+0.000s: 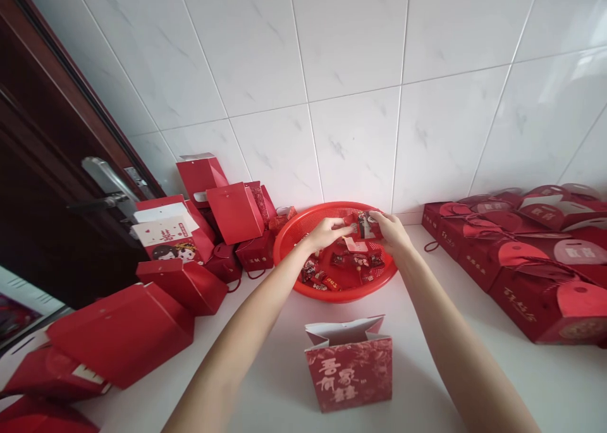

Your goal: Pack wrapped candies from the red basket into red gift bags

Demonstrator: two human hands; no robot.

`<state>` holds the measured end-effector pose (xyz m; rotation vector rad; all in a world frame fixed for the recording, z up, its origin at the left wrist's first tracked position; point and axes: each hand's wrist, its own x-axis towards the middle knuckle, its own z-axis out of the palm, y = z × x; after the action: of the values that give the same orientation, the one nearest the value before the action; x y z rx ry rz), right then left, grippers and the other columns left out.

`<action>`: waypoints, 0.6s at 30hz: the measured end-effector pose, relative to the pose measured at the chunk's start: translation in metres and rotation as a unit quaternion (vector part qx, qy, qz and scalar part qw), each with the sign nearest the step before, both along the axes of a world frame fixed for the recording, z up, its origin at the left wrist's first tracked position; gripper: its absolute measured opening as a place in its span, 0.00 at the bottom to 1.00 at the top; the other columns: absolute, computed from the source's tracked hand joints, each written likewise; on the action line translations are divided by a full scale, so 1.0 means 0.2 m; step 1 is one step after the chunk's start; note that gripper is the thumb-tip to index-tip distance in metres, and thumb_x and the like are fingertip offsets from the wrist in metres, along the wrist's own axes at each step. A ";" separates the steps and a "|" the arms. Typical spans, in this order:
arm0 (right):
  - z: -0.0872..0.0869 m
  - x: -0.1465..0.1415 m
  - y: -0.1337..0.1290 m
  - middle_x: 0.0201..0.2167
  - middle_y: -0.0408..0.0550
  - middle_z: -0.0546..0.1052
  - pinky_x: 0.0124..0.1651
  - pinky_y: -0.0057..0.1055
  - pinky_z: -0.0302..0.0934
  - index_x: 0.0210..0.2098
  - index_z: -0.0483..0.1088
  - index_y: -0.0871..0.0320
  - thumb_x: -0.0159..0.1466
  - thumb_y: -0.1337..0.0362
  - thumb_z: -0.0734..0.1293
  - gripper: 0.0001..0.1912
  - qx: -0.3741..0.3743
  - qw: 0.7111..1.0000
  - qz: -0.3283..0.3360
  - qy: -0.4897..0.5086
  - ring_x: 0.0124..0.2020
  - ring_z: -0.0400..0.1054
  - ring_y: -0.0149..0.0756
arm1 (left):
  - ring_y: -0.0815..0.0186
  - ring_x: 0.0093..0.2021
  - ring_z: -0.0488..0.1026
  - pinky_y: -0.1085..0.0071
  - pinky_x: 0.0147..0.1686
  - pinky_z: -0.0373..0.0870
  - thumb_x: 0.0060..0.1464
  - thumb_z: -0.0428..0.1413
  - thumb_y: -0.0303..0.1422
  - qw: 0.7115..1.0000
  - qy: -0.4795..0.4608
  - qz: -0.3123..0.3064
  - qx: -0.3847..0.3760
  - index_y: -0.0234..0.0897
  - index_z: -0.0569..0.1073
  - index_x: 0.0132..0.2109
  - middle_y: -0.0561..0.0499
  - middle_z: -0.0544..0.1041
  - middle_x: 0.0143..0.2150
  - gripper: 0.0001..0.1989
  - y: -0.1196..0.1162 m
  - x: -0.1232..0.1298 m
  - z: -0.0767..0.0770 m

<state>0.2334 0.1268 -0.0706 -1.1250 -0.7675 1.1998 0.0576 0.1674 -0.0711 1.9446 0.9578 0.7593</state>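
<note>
A round red plastic basket (284,256) stands against the wall with several wrapped sweets (327,280) in it. Over its right side, my right hand (392,232) grips a small dark-and-red wrapped packet (367,225) that looks like a sweet. Beside it my left hand (327,234) reaches in from the left, its thumb and fingers closed round something small that I cannot make out. In front of the basket a red paper gift bag (351,376) with pale lettering stands upright, its top open. What lies inside the bag is hidden.
On the left stand several red gift boxes and bags (234,212), some with their tops open. Rows of closed red boxes (521,287) with cord handles fill the right. Behind are a white tiled wall (351,136) and a dark door (57,142) with a metal handle.
</note>
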 end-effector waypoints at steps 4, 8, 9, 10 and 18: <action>-0.01 0.00 0.00 0.21 0.41 0.75 0.21 0.24 0.66 0.29 0.70 0.56 0.62 0.64 0.70 0.07 0.008 0.999 0.031 -0.009 0.21 0.69 0.31 | 0.60 0.38 0.76 0.66 0.41 0.71 0.52 0.63 0.46 0.998 -0.060 0.007 0.005 0.34 0.78 0.33 0.48 0.80 0.33 0.17 0.00 0.02 0.00; -0.02 0.00 0.00 0.21 0.41 0.74 0.22 0.23 0.66 0.28 0.68 0.56 0.62 0.62 0.72 0.10 0.013 0.998 0.055 -0.021 0.21 0.69 0.30 | 0.62 0.35 0.74 0.68 0.38 0.69 0.51 0.63 0.51 0.998 -0.065 0.011 0.002 0.35 0.75 0.30 0.52 0.77 0.29 0.21 -0.02 0.02 0.02; -0.02 0.00 0.00 0.21 0.41 0.74 0.22 0.23 0.67 0.29 0.68 0.56 0.62 0.62 0.72 0.10 0.015 0.998 0.059 -0.023 0.21 0.70 0.30 | 0.63 0.33 0.73 0.68 0.37 0.69 0.51 0.63 0.51 0.998 -0.064 0.011 0.000 0.36 0.75 0.29 0.52 0.76 0.28 0.21 -0.03 0.02 0.03; -0.02 0.00 0.00 0.22 0.41 0.74 0.23 0.24 0.67 0.29 0.69 0.56 0.63 0.62 0.71 0.09 0.017 0.997 0.065 -0.025 0.21 0.70 0.30 | 0.63 0.32 0.72 0.68 0.35 0.68 0.50 0.63 0.51 0.998 -0.061 0.011 -0.003 0.36 0.74 0.29 0.53 0.74 0.26 0.21 -0.04 0.02 0.03; -0.02 0.00 -0.03 0.27 0.45 0.78 0.27 0.23 0.68 0.31 0.74 0.59 0.59 0.60 0.76 0.10 0.062 0.991 0.116 -0.027 0.25 0.72 0.30 | 0.62 0.35 0.75 0.65 0.40 0.70 0.42 0.70 0.50 0.995 -0.094 -0.013 -0.001 0.33 0.74 0.30 0.51 0.78 0.31 0.23 -0.02 0.03 0.01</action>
<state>0.2326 0.1217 -0.0742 -0.9881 -1.0233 1.2988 0.0628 0.1643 -0.0692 1.8425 0.8186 0.9083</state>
